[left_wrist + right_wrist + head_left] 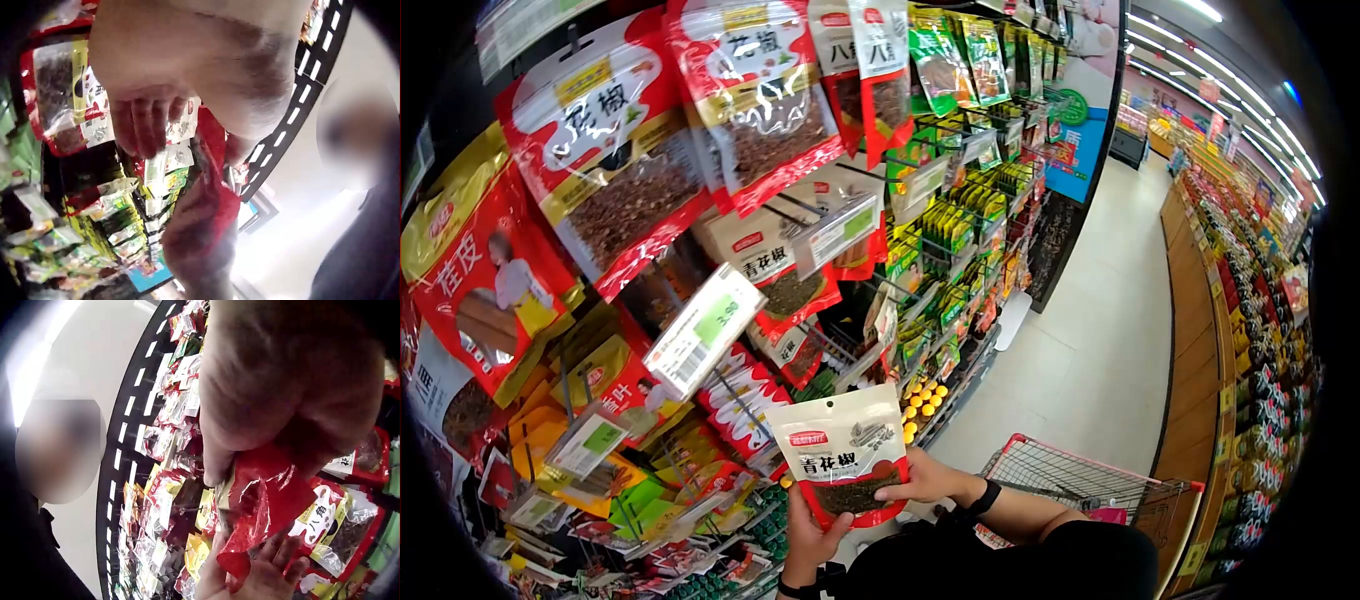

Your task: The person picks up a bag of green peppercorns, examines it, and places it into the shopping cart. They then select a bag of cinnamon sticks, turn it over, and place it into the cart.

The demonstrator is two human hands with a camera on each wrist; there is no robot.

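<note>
A cream-and-red bag of green Sichuan peppercorns [850,438] is held upright in front of the body, its printed front and clear window facing the head camera. My left hand [808,540] grips its lower left corner, thumb on the front. On the right edge, my right hand [925,478] pinches the bag with its thumb over the window. Both wrist views show the bag's shiny red underside between the hands; in the right wrist view the red bottom [269,500] hangs below the right palm, with the left hand [262,578] beyond it.
Racks of hanging spice bags [760,100] fill the left, with price tags [705,330] jutting out on hooks. A wire shopping cart [1080,480] stands at the right, beside the pale aisle floor [1090,290]. A long shelf of bottles [1260,400] lines the far side.
</note>
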